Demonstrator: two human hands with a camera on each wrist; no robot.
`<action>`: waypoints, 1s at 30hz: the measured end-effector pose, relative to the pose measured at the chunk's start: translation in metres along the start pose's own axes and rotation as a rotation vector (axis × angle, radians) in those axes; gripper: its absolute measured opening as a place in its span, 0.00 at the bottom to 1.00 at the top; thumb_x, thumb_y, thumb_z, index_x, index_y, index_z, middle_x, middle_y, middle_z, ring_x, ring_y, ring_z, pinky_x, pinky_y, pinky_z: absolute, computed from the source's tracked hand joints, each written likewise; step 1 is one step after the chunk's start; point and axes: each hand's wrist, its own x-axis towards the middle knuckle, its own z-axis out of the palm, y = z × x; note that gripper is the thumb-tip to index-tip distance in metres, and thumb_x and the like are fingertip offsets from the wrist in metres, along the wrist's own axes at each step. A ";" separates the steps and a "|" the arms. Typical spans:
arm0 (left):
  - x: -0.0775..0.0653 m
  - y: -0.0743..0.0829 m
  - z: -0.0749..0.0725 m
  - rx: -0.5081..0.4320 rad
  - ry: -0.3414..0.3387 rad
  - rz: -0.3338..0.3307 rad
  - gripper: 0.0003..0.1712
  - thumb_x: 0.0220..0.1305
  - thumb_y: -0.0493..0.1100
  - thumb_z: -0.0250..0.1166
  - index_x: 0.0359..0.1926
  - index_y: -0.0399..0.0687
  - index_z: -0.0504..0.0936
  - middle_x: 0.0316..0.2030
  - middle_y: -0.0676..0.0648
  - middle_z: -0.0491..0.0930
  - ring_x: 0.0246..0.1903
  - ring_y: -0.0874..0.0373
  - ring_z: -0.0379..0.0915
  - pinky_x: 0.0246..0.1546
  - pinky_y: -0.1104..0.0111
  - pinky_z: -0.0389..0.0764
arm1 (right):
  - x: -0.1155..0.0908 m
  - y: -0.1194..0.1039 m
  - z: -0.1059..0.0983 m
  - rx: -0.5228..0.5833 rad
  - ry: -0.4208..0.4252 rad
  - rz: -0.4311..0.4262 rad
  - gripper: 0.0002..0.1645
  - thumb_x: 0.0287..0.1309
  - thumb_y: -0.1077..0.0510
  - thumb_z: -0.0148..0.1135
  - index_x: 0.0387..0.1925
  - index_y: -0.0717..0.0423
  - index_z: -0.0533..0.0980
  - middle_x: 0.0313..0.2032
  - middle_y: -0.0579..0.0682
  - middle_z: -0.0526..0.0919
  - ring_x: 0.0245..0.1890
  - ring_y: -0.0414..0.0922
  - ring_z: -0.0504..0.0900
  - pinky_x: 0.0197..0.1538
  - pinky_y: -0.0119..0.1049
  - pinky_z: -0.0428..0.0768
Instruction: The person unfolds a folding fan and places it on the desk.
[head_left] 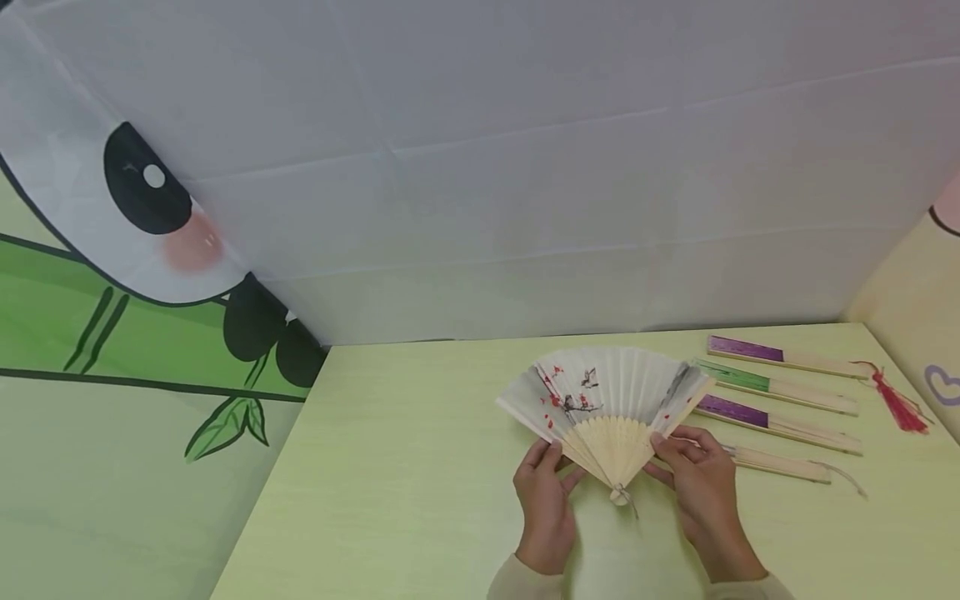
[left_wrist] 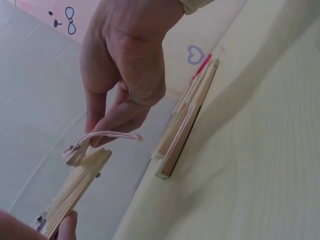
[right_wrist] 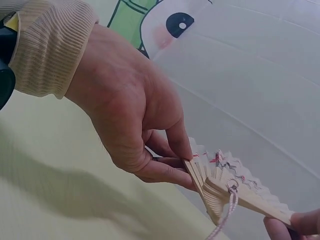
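Note:
A folding fan (head_left: pixel 600 400) is spread wide between both hands, white with a painted branch, red blossoms and birds over pale wooden ribs. My left hand (head_left: pixel 545 504) pinches its left outer rib, while my right hand (head_left: pixel 699 483) pinches the right one. Below the hands' grip, the ribs meet at a pivot with a thin cord loop (right_wrist: pixel 233 200). Seen from the left wrist, the fan (left_wrist: pixel 75 185) appears nearly edge-on, raised above the table. In the right wrist view, the right hand (right_wrist: pixel 135 110) holds the rib between thumb and fingers.
Several folded fans lie to the right on the pale table (head_left: pixel 390 467): a purple one (head_left: pixel 750 350) with a red tassel (head_left: pixel 896 404), a green one (head_left: pixel 750 382), another purple one (head_left: pixel 750 414), and one (head_left: pixel 787 464) partly behind the right hand. A white backdrop (head_left: pixel 562 208) stands behind.

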 end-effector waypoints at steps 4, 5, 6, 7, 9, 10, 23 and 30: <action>0.002 0.001 -0.001 -0.018 0.026 0.003 0.20 0.78 0.34 0.56 0.62 0.23 0.76 0.42 0.42 0.81 0.40 0.57 0.79 0.37 0.70 0.89 | 0.001 0.002 0.004 0.048 0.013 0.004 0.09 0.72 0.68 0.64 0.46 0.56 0.73 0.28 0.39 0.83 0.34 0.35 0.87 0.39 0.34 0.91; 0.003 0.001 -0.002 -0.022 0.033 0.006 0.19 0.78 0.34 0.56 0.62 0.23 0.76 0.42 0.42 0.81 0.41 0.57 0.79 0.38 0.70 0.89 | 0.002 0.002 0.005 0.061 0.015 0.005 0.09 0.71 0.69 0.64 0.46 0.56 0.73 0.28 0.40 0.83 0.34 0.35 0.87 0.39 0.34 0.91; 0.003 0.001 -0.002 -0.027 0.039 0.010 0.19 0.78 0.34 0.56 0.62 0.23 0.76 0.42 0.42 0.81 0.41 0.57 0.78 0.38 0.69 0.89 | 0.002 0.003 0.007 0.072 0.017 0.006 0.09 0.71 0.69 0.64 0.45 0.56 0.73 0.28 0.40 0.82 0.34 0.35 0.87 0.39 0.34 0.91; 0.004 0.001 -0.002 -0.030 0.044 0.017 0.19 0.78 0.34 0.56 0.62 0.23 0.76 0.42 0.42 0.81 0.41 0.57 0.78 0.39 0.69 0.89 | 0.003 0.003 0.008 0.078 0.018 0.006 0.10 0.71 0.69 0.64 0.45 0.56 0.73 0.28 0.40 0.82 0.33 0.35 0.87 0.39 0.34 0.91; 0.005 0.001 -0.004 -0.031 0.055 0.028 0.18 0.78 0.35 0.55 0.61 0.24 0.76 0.43 0.43 0.81 0.41 0.57 0.78 0.39 0.68 0.89 | 0.003 0.004 0.011 0.101 0.023 0.006 0.10 0.71 0.70 0.64 0.44 0.56 0.72 0.28 0.40 0.82 0.32 0.36 0.87 0.39 0.34 0.91; 0.006 0.001 -0.005 -0.033 0.064 0.032 0.17 0.79 0.35 0.55 0.60 0.24 0.76 0.43 0.43 0.80 0.42 0.57 0.77 0.40 0.68 0.89 | 0.003 0.005 0.012 0.108 0.021 0.002 0.10 0.71 0.70 0.63 0.44 0.56 0.72 0.28 0.40 0.81 0.32 0.36 0.87 0.39 0.34 0.91; 0.015 0.012 -0.011 -0.074 0.173 0.087 0.14 0.80 0.33 0.52 0.57 0.25 0.73 0.45 0.42 0.79 0.43 0.57 0.78 0.45 0.66 0.90 | 0.006 0.010 0.039 0.235 0.043 -0.016 0.11 0.70 0.72 0.62 0.43 0.58 0.69 0.27 0.42 0.78 0.33 0.36 0.85 0.37 0.34 0.91; 0.019 0.014 -0.016 -0.109 0.204 0.111 0.14 0.80 0.33 0.51 0.58 0.25 0.72 0.45 0.42 0.78 0.44 0.57 0.77 0.47 0.64 0.90 | 0.009 0.016 0.050 0.248 0.036 -0.014 0.12 0.71 0.72 0.62 0.43 0.58 0.68 0.27 0.42 0.77 0.34 0.36 0.83 0.39 0.35 0.91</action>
